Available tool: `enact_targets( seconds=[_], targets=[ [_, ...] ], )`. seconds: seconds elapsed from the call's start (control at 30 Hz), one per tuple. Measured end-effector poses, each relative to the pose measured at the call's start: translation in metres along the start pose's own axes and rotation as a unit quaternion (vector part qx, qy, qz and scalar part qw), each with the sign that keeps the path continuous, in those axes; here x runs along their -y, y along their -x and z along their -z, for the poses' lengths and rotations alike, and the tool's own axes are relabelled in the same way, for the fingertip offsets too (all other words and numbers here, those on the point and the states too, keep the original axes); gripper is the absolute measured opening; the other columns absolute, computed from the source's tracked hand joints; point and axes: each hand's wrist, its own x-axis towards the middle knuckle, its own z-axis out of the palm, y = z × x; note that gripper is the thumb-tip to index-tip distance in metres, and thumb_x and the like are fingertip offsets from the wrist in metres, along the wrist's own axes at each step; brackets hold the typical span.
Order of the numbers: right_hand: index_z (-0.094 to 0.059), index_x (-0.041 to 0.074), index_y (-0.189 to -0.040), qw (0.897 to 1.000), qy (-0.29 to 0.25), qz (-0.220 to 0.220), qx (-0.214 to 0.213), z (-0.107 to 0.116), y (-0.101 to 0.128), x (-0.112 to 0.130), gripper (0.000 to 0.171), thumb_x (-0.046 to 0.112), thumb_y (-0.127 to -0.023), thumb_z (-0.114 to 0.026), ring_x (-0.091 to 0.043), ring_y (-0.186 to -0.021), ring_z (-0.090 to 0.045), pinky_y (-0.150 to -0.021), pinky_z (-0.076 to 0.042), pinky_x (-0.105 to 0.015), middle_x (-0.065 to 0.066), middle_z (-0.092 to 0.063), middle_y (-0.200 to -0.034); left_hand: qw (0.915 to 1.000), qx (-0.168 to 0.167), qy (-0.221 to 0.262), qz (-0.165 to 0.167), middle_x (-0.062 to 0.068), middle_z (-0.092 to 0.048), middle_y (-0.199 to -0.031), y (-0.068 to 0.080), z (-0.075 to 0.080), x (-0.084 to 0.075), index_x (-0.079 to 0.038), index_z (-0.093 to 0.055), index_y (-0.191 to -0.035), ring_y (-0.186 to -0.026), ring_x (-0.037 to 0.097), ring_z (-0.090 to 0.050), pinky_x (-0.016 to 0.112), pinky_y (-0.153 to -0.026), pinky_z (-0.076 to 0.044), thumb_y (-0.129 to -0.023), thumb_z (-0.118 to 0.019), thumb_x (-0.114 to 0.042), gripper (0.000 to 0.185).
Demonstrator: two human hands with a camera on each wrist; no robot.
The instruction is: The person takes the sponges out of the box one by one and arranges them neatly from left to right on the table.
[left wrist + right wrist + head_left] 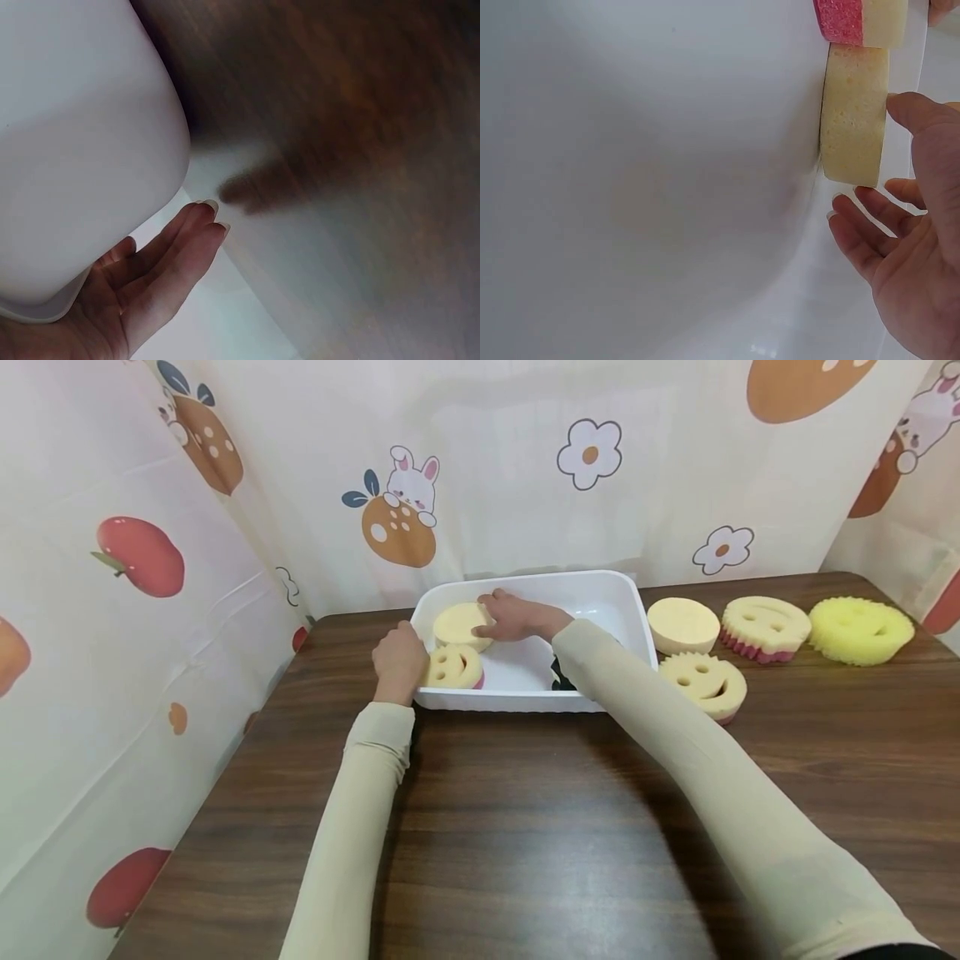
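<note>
A white tray (525, 701) holds two sponges at its left end. My left hand (400, 660) grips the tray's left rim, its fingers (176, 262) along the outer wall in the left wrist view. Toward the back lies a plain round cream sponge (456, 625). My right hand (517, 614) reaches in over this sponge, thumb against one edge and the other fingers spread beside it, with small gaps in the right wrist view. In front, a smiley-face sponge (452, 668), cream with a pink layer, touches the round one.
Right of the tray on the brown wooden table (525, 827) lie a plain round sponge (682, 625), a cream-and-pink smiley sponge (765, 625), a yellow smiley sponge (861, 631) and another smiley sponge (705, 683). A patterned curtain (510, 485) hangs behind. A dark shape (561, 677) shows under the right cuff.
</note>
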Motion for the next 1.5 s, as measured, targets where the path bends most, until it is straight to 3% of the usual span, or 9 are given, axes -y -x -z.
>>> enact_targets(
  seconds=[0.2, 0.57, 0.97, 1.5],
  targets=[
    [-0.030, 0.001, -0.152, 1.000, -0.021, -0.009, 0.001, 0.0009, 0.0012, -0.0008, 0.073, 0.043, -0.098, -0.057, -0.030, -0.122, -0.046, -0.114, -0.036, -0.043, -0.024, -0.038, -0.138, 1.0000, 0.002, -0.001, 0.001, 0.022, -0.065, -0.122, -0.0018, -0.0003, -0.0006, 0.002, -0.049, -0.129, -0.112, 0.038, -0.065, 0.051, -0.095, -0.052, -0.104, -0.037, -0.021, 0.036],
    [-0.032, -0.001, -0.149, 1.000, -0.023, -0.012, -0.007, 0.0026, 0.0014, -0.0007, 0.076, 0.045, -0.096, -0.060, -0.029, -0.118, -0.046, -0.111, -0.037, -0.042, -0.023, -0.035, -0.136, 1.0000, -0.001, -0.002, 0.003, 0.022, -0.065, -0.122, -0.0020, -0.0008, 0.0011, 0.002, -0.049, -0.129, -0.112, 0.038, -0.065, 0.051, -0.094, -0.052, -0.105, -0.038, -0.022, 0.036],
    [-0.033, -0.004, -0.148, 0.999, -0.040, -0.010, -0.023, 0.0039, -0.0003, -0.0017, 0.080, 0.043, -0.092, -0.065, -0.028, -0.125, -0.043, -0.114, -0.035, -0.039, -0.023, -0.036, -0.141, 1.0000, -0.003, 0.002, 0.003, 0.023, -0.065, -0.122, -0.0017, -0.0010, 0.0012, 0.003, -0.049, -0.129, -0.112, 0.038, -0.065, 0.051, -0.094, -0.052, -0.105, -0.037, -0.022, 0.036],
    [-0.033, 0.000, -0.147, 0.991, -0.125, -0.020, -0.045, 0.0017, -0.0006, -0.0031, 0.076, 0.035, -0.090, -0.069, -0.029, -0.126, -0.042, -0.112, -0.037, -0.042, -0.023, -0.034, -0.141, 0.9999, 0.002, -0.008, 0.006, 0.022, -0.065, -0.121, -0.0006, -0.0005, 0.0003, 0.003, -0.048, -0.129, -0.111, 0.037, -0.066, 0.049, -0.092, -0.054, -0.105, -0.037, -0.022, 0.037]
  ],
)
